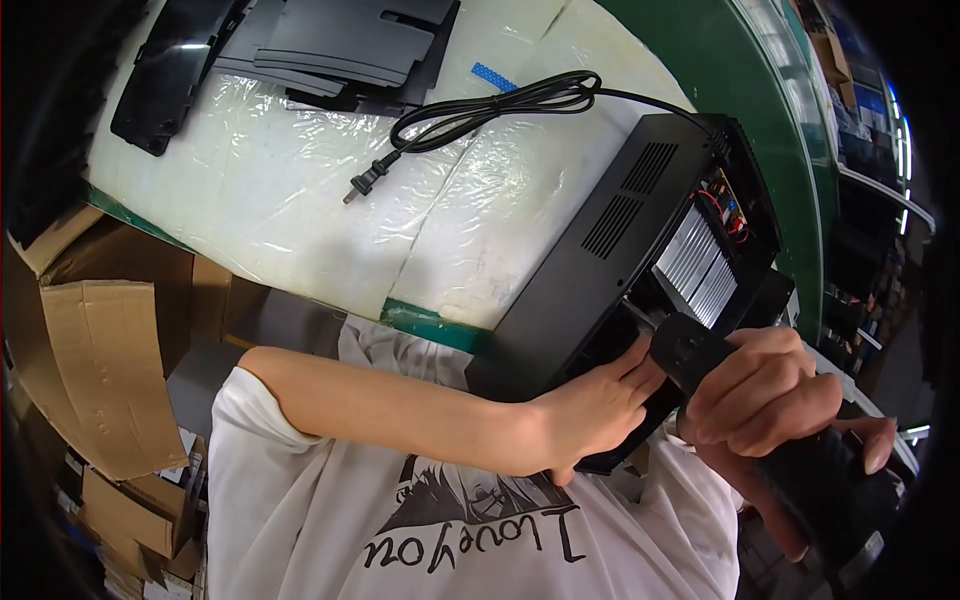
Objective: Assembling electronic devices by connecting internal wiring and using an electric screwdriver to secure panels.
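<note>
A long black appliance housing (570, 270) with slotted vents stands tilted at the table's right edge, its open side showing a ribbed silver metal part (700, 268) and a circuit board with red wires (735, 210). My right hand (765, 390) is wrapped round a black power screwdriver (690, 350), whose bit points into the housing. Close to that bit, the fingers of my left hand (595, 410) reach in over the housing's near end, with the thumb lower down outside. The left fingertips are partly hidden, and I cannot see a screw at the bit.
A bundled black power cord (480, 112) with a plug lies on the plastic-covered white tabletop (290, 200). Dark plastic panels (340, 45) and a small blue strip (493, 76) are farther back. Cardboard boxes (110, 370) stand at the left; a green surface (740, 90) runs behind the housing.
</note>
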`<control>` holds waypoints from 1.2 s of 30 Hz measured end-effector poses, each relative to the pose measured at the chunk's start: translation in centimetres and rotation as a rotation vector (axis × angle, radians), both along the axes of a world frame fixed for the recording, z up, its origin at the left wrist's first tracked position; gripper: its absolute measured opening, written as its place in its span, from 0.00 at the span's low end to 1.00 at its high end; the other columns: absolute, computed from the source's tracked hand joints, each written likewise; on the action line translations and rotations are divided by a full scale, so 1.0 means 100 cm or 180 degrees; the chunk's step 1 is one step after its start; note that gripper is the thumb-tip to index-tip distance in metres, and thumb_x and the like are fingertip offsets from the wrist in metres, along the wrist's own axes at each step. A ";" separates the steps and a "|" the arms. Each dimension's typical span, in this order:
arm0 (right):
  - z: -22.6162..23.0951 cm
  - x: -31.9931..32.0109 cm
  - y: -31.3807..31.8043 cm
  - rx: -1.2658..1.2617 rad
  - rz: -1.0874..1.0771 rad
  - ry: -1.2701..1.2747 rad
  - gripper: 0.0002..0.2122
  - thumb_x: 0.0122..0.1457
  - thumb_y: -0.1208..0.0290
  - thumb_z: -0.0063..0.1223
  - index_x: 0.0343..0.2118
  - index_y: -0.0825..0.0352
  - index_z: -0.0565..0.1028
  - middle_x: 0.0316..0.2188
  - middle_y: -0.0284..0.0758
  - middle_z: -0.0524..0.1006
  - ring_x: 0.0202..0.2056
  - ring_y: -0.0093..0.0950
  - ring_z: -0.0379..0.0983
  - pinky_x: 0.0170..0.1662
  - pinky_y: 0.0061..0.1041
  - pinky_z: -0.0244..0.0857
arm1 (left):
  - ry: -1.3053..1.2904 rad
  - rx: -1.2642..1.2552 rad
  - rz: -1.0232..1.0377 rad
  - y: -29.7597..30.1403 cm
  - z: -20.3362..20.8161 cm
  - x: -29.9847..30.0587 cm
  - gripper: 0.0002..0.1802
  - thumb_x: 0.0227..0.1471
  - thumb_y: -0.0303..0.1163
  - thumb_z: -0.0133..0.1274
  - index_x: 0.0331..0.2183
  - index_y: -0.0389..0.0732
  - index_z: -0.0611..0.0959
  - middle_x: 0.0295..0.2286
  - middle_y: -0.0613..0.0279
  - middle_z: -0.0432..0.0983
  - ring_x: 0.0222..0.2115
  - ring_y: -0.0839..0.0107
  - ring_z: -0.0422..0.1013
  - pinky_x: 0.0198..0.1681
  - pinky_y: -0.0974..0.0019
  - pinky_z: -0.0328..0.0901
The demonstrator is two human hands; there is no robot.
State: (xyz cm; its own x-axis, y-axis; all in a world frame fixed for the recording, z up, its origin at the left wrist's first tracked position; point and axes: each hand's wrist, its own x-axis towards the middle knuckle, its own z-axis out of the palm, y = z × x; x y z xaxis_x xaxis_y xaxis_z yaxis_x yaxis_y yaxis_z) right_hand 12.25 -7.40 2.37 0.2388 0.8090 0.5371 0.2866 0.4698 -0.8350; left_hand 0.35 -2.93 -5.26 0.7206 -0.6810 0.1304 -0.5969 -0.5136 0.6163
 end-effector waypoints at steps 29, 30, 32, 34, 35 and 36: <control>0.075 -0.040 -0.270 0.1989 -0.3458 -0.1663 0.34 0.51 0.31 0.33 0.48 0.57 0.61 0.23 0.38 0.68 0.19 0.29 0.61 0.21 0.28 0.55 | -0.0381 -0.0383 0.0257 0.009 0.018 0.071 0.27 0.23 0.45 0.65 0.26 0.39 0.74 0.54 0.43 0.55 0.58 0.45 0.44 0.58 0.34 0.35; 0.065 -0.039 -0.302 0.1693 -0.3781 -0.1825 0.35 0.50 0.29 0.31 0.50 0.56 0.61 0.23 0.38 0.68 0.19 0.31 0.62 0.21 0.30 0.56 | -0.0345 -0.0295 0.0188 0.001 0.023 0.074 0.26 0.24 0.44 0.65 0.26 0.40 0.74 0.54 0.45 0.56 0.58 0.45 0.46 0.58 0.35 0.36; 0.047 -0.037 -0.340 0.1628 -0.4089 -0.1426 0.35 0.50 0.29 0.30 0.49 0.56 0.61 0.23 0.40 0.69 0.18 0.32 0.64 0.24 0.33 0.60 | -0.0291 -0.0242 0.0124 -0.008 0.027 0.066 0.24 0.28 0.41 0.64 0.28 0.40 0.74 0.51 0.50 0.60 0.57 0.48 0.49 0.59 0.39 0.39; 0.033 -0.034 -0.363 0.1672 -0.4322 -0.1211 0.35 0.50 0.29 0.30 0.49 0.57 0.61 0.23 0.40 0.69 0.18 0.32 0.64 0.25 0.34 0.61 | -0.0344 -0.0138 0.0094 -0.016 0.037 0.056 0.21 0.31 0.38 0.62 0.31 0.40 0.76 0.50 0.53 0.64 0.55 0.53 0.55 0.58 0.43 0.46; 0.028 -0.031 -0.370 0.1681 -0.4329 -0.1176 0.36 0.50 0.29 0.29 0.50 0.57 0.60 0.22 0.40 0.69 0.18 0.32 0.65 0.26 0.35 0.61 | -0.0444 -0.0147 0.0115 -0.015 0.037 0.052 0.22 0.32 0.37 0.62 0.32 0.40 0.76 0.49 0.53 0.65 0.54 0.54 0.57 0.57 0.45 0.49; 0.025 -0.027 -0.375 0.1691 -0.4329 -0.1141 0.36 0.50 0.29 0.29 0.50 0.57 0.60 0.22 0.40 0.69 0.18 0.32 0.65 0.28 0.35 0.62 | -0.0446 -0.0129 0.0082 -0.012 0.040 0.048 0.22 0.32 0.37 0.62 0.32 0.40 0.76 0.49 0.53 0.65 0.54 0.54 0.57 0.57 0.45 0.49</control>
